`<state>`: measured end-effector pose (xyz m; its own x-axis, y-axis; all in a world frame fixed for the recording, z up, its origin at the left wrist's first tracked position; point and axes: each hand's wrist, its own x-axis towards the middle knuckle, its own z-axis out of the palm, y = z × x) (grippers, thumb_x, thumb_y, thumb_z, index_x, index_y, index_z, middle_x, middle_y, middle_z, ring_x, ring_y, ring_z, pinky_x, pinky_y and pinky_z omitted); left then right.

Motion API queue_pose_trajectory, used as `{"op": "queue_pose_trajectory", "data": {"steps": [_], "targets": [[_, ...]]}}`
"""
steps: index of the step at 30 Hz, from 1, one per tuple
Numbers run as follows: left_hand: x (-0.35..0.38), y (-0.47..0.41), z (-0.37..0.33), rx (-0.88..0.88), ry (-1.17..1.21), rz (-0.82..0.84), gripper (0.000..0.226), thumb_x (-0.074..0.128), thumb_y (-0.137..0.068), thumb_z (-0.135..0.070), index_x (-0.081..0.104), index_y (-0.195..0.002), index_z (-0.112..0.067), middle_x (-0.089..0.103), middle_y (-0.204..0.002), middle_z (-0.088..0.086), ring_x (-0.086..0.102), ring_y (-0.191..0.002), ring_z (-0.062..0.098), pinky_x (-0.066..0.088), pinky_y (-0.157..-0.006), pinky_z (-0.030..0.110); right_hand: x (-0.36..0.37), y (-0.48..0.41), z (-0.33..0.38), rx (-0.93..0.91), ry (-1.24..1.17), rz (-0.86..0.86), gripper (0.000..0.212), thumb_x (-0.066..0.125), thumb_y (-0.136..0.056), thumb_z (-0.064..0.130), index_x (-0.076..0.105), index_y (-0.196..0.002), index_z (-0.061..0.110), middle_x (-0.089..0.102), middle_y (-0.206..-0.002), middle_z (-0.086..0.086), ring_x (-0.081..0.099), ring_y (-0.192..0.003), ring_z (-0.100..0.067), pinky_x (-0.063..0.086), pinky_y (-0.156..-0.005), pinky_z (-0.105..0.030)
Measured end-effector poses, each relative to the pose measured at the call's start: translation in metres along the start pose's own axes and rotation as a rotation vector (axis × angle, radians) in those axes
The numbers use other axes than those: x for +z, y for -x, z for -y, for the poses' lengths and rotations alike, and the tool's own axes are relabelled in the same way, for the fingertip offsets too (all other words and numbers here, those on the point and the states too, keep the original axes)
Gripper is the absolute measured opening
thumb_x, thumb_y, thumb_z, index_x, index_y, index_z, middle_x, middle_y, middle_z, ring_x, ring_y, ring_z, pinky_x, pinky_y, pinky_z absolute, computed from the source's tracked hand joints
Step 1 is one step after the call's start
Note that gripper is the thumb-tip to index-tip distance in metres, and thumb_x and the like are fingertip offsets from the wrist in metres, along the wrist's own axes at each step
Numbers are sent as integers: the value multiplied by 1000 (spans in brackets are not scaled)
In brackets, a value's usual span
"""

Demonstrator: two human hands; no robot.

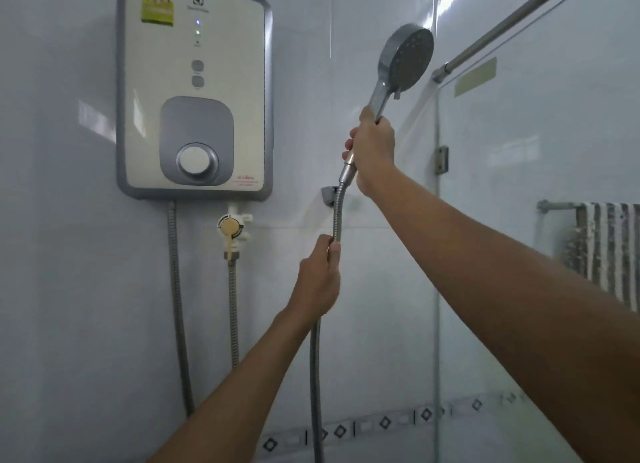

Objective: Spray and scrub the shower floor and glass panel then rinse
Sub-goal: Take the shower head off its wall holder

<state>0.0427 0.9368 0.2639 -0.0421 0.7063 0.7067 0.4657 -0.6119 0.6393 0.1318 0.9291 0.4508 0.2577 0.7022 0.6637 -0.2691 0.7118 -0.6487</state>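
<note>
My right hand [374, 151] grips the handle of a chrome shower head [407, 59], raised high in front of the white tiled wall, its spray face turned right toward the glass panel [540, 254]. Below it, my left hand [320, 280] holds the ribbed metal hose [316, 376], which hangs straight down out of view. The empty shower head bracket [328, 196] sits on the wall just behind the hose. The shower floor is out of view.
A cream and grey water heater [195, 88] hangs on the wall at left, with a valve [231, 228] and two hoses under it. A metal rail [502, 29] tops the glass. A striped towel [609, 251] hangs behind the glass.
</note>
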Motion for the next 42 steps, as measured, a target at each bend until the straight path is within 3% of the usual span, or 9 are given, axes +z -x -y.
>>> {"op": "queue_pose_trajectory", "data": {"steps": [4, 8, 12, 17, 24, 29, 31, 37, 42], "targets": [[-6, 65, 16, -135, 162, 66, 40, 31, -106, -44, 52, -97, -12, 44, -61, -1, 34, -44, 6, 28, -39, 20, -22, 44, -27, 212, -109, 19, 25, 42, -101, 34, 53, -93, 12, 43, -66, 0, 38, -45, -11, 35, -41, -22], [-7, 148, 49, -464, 417, 122, 46, 29, -106, -49, 49, -84, -14, 36, -53, -4, 26, -39, 9, 20, -38, 16, -49, 115, -80, 369, -66, 122, 36, 51, -99, 51, 53, -102, 15, 41, -62, 3, 30, -45, -9, 29, -40, -23], [-1, 226, 101, -823, 542, 3, 52, 30, -103, -57, 46, -70, -20, 29, -51, -2, 18, -42, 10, 13, -45, 18, -79, 202, -136, 392, -51, 227, 25, 48, -102, 48, 46, -99, 23, 43, -63, -1, 29, -45, -12, 28, -41, -22], [15, 328, 176, -1116, 457, -189, 46, 35, -107, -37, 38, -65, -19, 33, -46, -1, 23, -35, 12, 17, -41, 16, -109, 319, -217, 480, -38, 189, 30, 40, -107, 41, 55, -101, 16, 52, -68, -8, 40, -45, -19, 38, -43, -27], [28, 423, 270, -1317, 231, -254, 32, 46, -102, -43, 39, -87, -15, 43, -57, 6, 38, -35, 13, 30, -36, 18, -147, 424, -300, 686, 167, 254, 34, 37, -107, 36, 62, -103, 13, 50, -68, -9, 45, -58, -23, 42, -54, -36], [33, 427, 306, -1423, 109, -310, 61, 47, -98, -55, 40, -133, -5, 61, -81, 20, 54, -49, 22, 39, -39, 22, -161, 442, -324, 739, 250, 340, 35, 37, -102, 44, 64, -105, 22, 56, -69, -8, 53, -63, -19, 47, -58, -28], [33, 420, 315, -1435, 40, -329, 69, 45, -97, -59, 40, -137, -3, 66, -97, 21, 60, -63, 22, 45, -50, 25, -161, 441, -331, 725, 260, 367, 34, 36, -103, 42, 64, -106, 22, 57, -70, -11, 55, -63, -15, 47, -57, -22], [36, 398, 333, -1404, -35, -312, 65, 43, -95, -65, 57, -69, -7, 59, -67, 13, 54, -52, 21, 36, -45, 22, -153, 433, -346, 711, 220, 386, 43, 37, -104, 42, 62, -106, 8, 54, -74, -22, 53, -65, -18, 49, -62, -26], [41, 393, 334, -1418, -36, -311, 77, 28, -97, -69, 56, -61, -7, 59, -61, 14, 52, -49, 23, 38, -47, 25, -146, 434, -344, 654, 198, 401, 45, 37, -106, 36, 57, -102, -4, 49, -70, -25, 46, -60, -18, 42, -55, -21]]}}
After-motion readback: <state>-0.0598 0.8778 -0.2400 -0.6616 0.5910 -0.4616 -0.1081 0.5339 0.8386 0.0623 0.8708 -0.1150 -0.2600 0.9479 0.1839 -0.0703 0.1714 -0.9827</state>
